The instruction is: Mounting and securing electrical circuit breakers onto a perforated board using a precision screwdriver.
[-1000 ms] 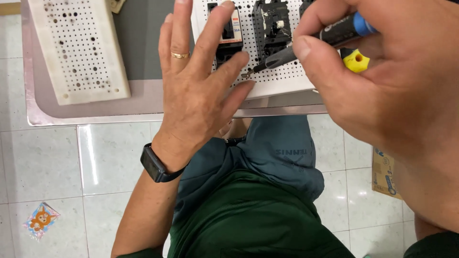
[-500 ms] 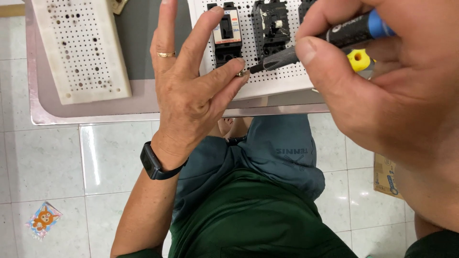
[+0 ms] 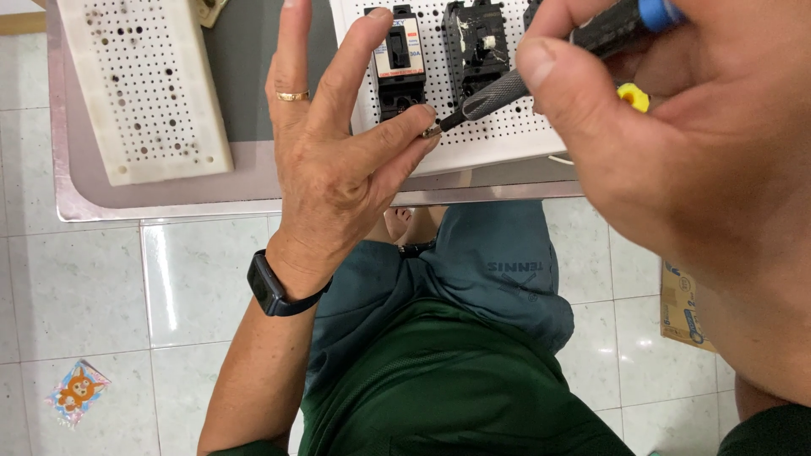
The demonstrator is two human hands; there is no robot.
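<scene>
Pale floor tiles lie under our table (image 3: 169, 203). At its front edge, our left hand (image 3: 338, 169) pinches a small screw (image 3: 432, 130) against the perforated board (image 3: 507, 139); our right hand (image 3: 676, 152) grasps the screwdriver (image 3: 507, 91), tip touching it.

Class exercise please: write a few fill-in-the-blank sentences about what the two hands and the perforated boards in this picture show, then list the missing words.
1. The left hand pinches a small screw between thumb and ____ finger.
2. The right hand holds a ____ whose tip meets the screw.
3. The left hand wears a gold ____ on one finger.
4. Black breakers sit on the ____ perforated board.

Missing words: index; screwdriver; ring; white
</scene>
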